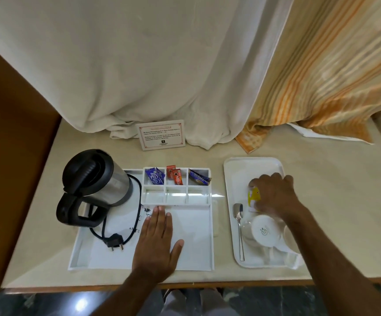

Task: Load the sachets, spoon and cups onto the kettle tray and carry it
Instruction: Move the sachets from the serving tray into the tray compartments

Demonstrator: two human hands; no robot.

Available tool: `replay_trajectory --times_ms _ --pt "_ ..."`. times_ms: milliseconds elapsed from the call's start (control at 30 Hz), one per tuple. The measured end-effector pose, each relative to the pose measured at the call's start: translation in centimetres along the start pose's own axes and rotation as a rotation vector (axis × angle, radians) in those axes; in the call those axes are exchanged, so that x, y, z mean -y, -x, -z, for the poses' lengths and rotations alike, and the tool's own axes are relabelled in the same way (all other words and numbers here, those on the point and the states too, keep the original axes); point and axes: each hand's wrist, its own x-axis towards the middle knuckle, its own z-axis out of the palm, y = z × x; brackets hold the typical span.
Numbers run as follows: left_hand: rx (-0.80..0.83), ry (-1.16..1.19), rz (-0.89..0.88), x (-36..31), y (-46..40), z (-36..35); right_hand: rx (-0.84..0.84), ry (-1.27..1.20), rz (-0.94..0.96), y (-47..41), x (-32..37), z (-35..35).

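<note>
A white kettle tray (pixel 194 252) lies on the counter with a black and steel kettle (pixel 96 181) at its left. Its back compartments hold blue sachets (pixel 154 176), red sachets (pixel 174 175) and a dark blue sachet (pixel 199 177). My left hand (pixel 156 242) rests flat and open on the tray floor. To the right, a second white tray (pixel 253 164) carries a spoon (pixel 239 226), a white cup (pixel 265 230) upside down and clear glasses (pixel 247 231). My right hand (pixel 273 192) is closed over yellow sachets (pixel 254 197) on that tray.
A printed card (pixel 161 134) stands behind the kettle tray. White and orange striped curtains (pixel 321 76) drape onto the counter's back. The kettle's cord and plug (pixel 115 241) lie on the tray floor. A wooden panel (pixel 7 156) borders the left side.
</note>
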Motion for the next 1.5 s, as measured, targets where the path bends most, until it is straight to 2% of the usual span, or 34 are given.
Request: replay_trajectory --times_ms 200,267,367,500,567,667,800,900,1000,1100,1200,1333,1400,1500 --pt "-0.010 -0.004 0.001 0.0 0.0 -0.1 0.107 -0.118 0.001 -0.5 1.4 1.2" --pt "-0.011 0.001 0.002 0.0 0.0 -0.1 0.082 -0.187 -0.011 -0.2 1.4 2.0" --pt "-0.019 0.011 -0.001 0.0 0.0 0.0 -0.059 -0.325 -0.008 0.9 1.5 4.1" --pt "-0.023 0.016 -0.001 -0.1 0.0 0.2 -0.108 -0.809 0.165 2.0 4.8 7.6" --pt "-0.013 0.030 -0.003 -0.1 0.0 0.3 -0.118 -0.916 0.244 1.9 8.0 9.0" --pt "-0.018 0.035 -0.009 -0.1 0.0 0.5 -0.143 -0.813 0.362 0.9 14.1 9.5" --pt "-0.013 0.043 -0.003 0.0 0.0 0.7 -0.075 -0.433 0.434 -1.2 21.1 8.7" --pt "-0.016 0.042 -0.004 -0.1 -0.1 0.6 -0.097 -0.180 0.473 -1.9 23.6 7.7" --pt "-0.009 0.048 0.005 -0.1 0.0 0.7 -0.144 -0.059 0.511 -2.0 24.2 7.2" --pt "-0.010 0.055 -0.004 -0.1 0.0 0.9 -0.212 -0.121 0.550 -1.5 23.2 7.2" --pt "-0.012 0.049 -0.008 -0.1 0.1 0.9 -0.351 -0.318 0.508 0.0 20.0 7.9" --pt "-0.013 0.021 -0.004 -0.1 0.1 0.5 -0.589 -0.434 0.207 1.8 11.2 8.4" --pt "-0.010 0.018 -0.010 0.0 0.0 0.3 -0.508 -0.368 0.026 2.0 5.8 7.9" --pt "-0.001 0.016 -0.007 0.1 0.0 0.2 -0.104 -0.145 -0.099 1.3 -0.3 6.3"
